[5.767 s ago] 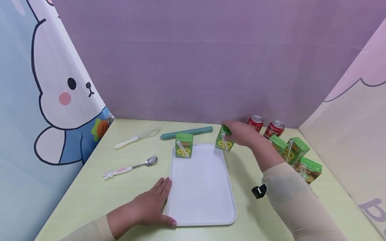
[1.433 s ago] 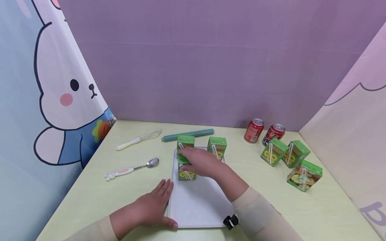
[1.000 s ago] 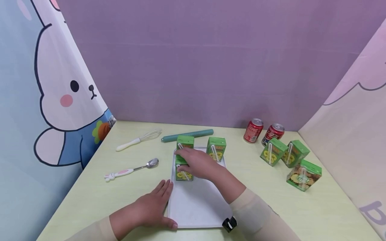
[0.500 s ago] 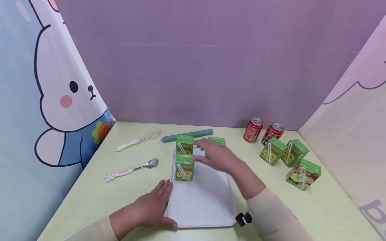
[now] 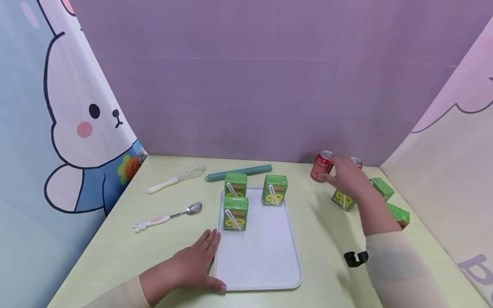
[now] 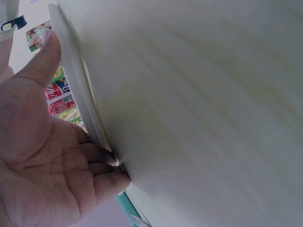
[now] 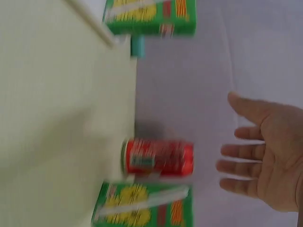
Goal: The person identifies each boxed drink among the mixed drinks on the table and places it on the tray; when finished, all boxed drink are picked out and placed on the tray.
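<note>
Green drink cartons (image 5: 236, 214): standing upright on the white tray (image 5: 262, 256), three in number; occupying the far left corner, a spot just nearer along the left edge, and the far right corner; showing white straws (image 5: 233, 220) on their near faces.
White tray: lying flat on the pale yellow table (image 5: 115, 256), running lengthwise from near to far.
Left hand (image 5: 188, 265): laying straight fingers (image 6: 111, 187) against the tray's left edge, pointing its thumb (image 5: 218, 284) toward the near left corner.
Right hand (image 5: 348, 177): hovering over the far right of the table, extending straight, spread fingers; leaving a visible gap to the left soda can (image 5: 321, 167) in the right wrist view; sitting well apart from the left hand.
Other cartons (image 5: 398, 215): grouping on the right side of the table, three in number, partly hiding behind the right hand and forearm.
Red soda cans: standing at the far right; the right soda can (image 5: 356, 162) mostly disappearing behind the right hand.
White whisk (image 5: 177, 178): lying far left.
Spoon (image 5: 167, 217): lying left of the tray, nearer than the whisk.
Teal rod (image 5: 239, 173): lying just beyond the tray's far edge.
Purple backdrop (image 5: 246, 85): hanging behind the table.
Black wrist device (image 5: 356, 259): sitting beside the right sleeve (image 5: 396, 261).
</note>
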Demonstrator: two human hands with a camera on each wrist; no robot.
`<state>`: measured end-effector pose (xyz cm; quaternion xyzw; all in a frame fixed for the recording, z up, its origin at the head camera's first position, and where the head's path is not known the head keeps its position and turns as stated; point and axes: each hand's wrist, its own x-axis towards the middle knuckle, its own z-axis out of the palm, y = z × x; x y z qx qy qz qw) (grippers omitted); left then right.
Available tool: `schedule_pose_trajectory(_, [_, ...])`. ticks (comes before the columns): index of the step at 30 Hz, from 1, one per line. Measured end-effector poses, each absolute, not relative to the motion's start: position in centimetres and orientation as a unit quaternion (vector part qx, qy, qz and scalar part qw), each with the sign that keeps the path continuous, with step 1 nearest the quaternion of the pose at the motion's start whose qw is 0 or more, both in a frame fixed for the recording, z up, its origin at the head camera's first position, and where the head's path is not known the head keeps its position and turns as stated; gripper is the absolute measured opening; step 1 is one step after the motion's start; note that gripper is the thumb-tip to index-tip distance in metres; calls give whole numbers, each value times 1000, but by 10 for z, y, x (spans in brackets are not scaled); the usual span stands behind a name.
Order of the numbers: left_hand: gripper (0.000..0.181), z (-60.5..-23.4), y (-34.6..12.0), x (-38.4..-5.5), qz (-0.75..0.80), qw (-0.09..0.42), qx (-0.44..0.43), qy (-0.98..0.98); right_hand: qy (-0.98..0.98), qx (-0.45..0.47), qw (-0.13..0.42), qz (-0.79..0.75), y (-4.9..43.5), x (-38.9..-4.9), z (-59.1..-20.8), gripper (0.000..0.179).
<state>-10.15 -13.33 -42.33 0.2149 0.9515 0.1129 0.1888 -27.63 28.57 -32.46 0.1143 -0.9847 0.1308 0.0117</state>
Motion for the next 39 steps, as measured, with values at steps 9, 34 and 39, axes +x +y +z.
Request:
schedule_pose_trajectory(9, [132, -423, -133, -101, 112, 192, 213, 951, -992, 17, -34, 119, 331, -285, -350, 84])
schedule_pose_trajectory(34, [132, -425, -133, -101, 113, 185, 215, 952, -984, -9, -72, 163, 354, -295, -389, 101])
schedule_pose_trajectory(39, [132, -425, -133, -101, 117, 184, 216, 952, -988, 16, -35, 148, 348, -291, -382, 91])
